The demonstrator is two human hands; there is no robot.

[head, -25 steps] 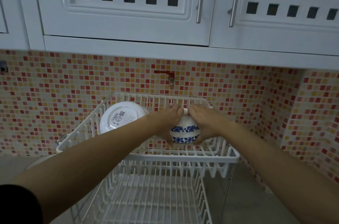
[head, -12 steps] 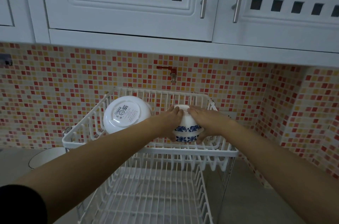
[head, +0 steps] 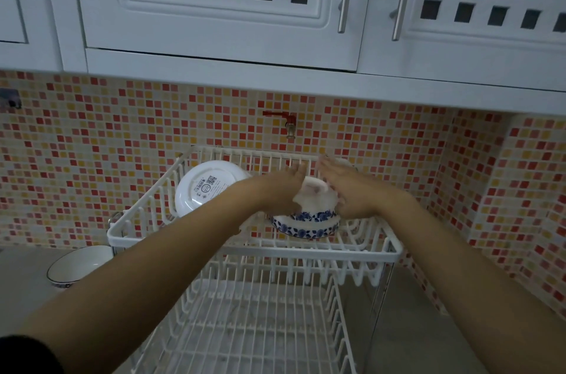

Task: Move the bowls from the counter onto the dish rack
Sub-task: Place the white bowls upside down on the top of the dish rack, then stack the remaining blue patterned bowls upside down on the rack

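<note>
A blue-and-white patterned bowl (head: 306, 222) sits upside down on the right part of the top tier of the white wire dish rack (head: 196, 243). My left hand (head: 275, 192) and my right hand (head: 349, 192) flank it, palms against its sides, fingers stretched out straight past its foot. A plain white bowl (head: 208, 186) leans bottom-out in the left of the same tier. Another white bowl with a dark rim (head: 76, 266) stands upright on the grey counter (head: 21, 275), left of the rack.
The rack's lower tier (head: 260, 327) holds nothing. A small red-handled tap (head: 288, 125) juts from the mosaic wall just behind the rack. White cabinets (head: 220, 6) hang low overhead. The tiled wall turns a corner at the right.
The patterned bowl has come down onto the top tier. My fingers, curled around it before, have straightened and spread away from its foot.
</note>
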